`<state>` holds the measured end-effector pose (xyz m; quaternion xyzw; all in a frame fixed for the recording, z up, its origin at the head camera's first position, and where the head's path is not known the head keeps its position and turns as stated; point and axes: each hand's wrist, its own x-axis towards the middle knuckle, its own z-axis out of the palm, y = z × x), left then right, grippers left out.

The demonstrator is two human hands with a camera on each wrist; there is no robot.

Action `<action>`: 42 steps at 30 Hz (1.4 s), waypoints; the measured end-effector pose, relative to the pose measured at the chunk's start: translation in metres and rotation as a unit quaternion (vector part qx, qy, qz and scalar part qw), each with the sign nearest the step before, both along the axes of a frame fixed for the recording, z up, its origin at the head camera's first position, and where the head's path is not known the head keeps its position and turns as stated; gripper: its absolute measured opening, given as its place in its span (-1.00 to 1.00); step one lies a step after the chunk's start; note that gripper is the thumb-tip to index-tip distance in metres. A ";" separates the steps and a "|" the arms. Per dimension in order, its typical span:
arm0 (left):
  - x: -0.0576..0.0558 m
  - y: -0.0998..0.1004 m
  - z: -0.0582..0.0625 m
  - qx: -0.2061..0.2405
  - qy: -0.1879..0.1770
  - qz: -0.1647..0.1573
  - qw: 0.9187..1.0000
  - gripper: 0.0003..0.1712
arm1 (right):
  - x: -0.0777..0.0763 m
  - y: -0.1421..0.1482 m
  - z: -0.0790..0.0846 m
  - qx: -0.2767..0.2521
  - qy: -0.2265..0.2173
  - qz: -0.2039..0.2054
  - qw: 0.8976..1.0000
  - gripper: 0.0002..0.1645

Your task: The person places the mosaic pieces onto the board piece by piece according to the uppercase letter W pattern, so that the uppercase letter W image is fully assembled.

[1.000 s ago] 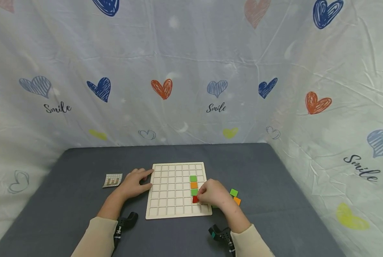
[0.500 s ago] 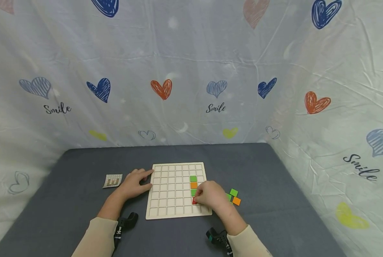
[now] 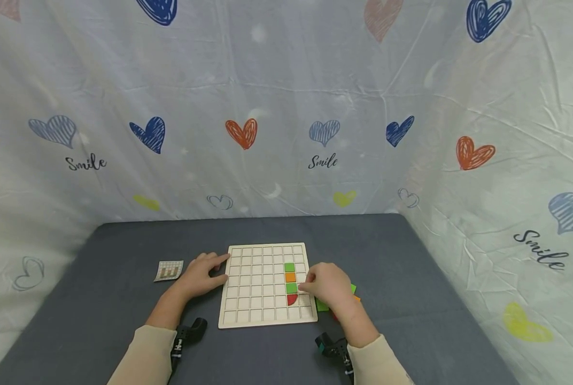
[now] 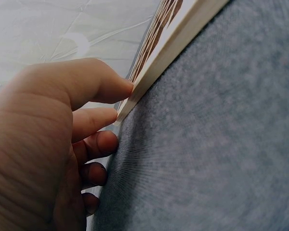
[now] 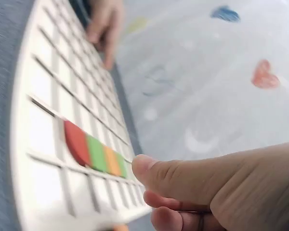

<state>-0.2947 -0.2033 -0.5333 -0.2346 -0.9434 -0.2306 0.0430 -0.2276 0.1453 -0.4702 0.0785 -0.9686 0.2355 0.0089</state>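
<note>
A pale wooden grid board point(image 3: 248, 289) lies on the dark cloth. My left hand point(image 3: 201, 275) touches its left edge with thumb and index finger, the other fingers loosely bent in the left wrist view. On the board's right part, one column holds a red rounded-corner piece point(image 3: 292, 300), a green square point(image 3: 292, 288), an orange square point(image 3: 291, 277) and another green square point(image 3: 289, 267). My right hand point(image 3: 328, 286) hovers just right of this column. Its thumb point(image 5: 168, 175) is extended and its fingers bend loosely, with nothing visible between them.
Loose pieces, among them a green one point(image 3: 322, 306), lie right of the board, partly hidden under my right hand and forearm. A small printed grid card point(image 3: 168, 270) lies left of my left hand. A patterned curtain point(image 3: 277, 107) hangs behind the table.
My right hand has let go of the red piece, which now sits flat in its cell, and has moved up and right. My left hand has stayed at the board's edge.
</note>
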 end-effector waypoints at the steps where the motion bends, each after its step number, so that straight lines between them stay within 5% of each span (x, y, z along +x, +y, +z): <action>1: 0.000 0.000 0.000 0.000 0.000 0.001 1.000 -0.33 | 0.000 0.004 0.003 -0.004 0.000 -0.005 1.000 -0.59; 11: 0.000 0.000 0.000 0.005 0.000 0.000 1.000 -0.34 | -0.010 0.044 0.010 -0.050 -0.027 -0.017 0.998 -0.91; 24: 0.000 -0.001 -0.001 0.000 0.000 0.002 1.000 -0.34 | -0.016 0.087 0.000 -0.063 -0.096 -0.028 0.993 -0.70; 42: 0.002 -0.001 0.002 0.008 0.008 -0.003 1.000 -0.36 | -0.013 0.116 -0.007 -0.086 -0.148 -0.053 0.984 -0.80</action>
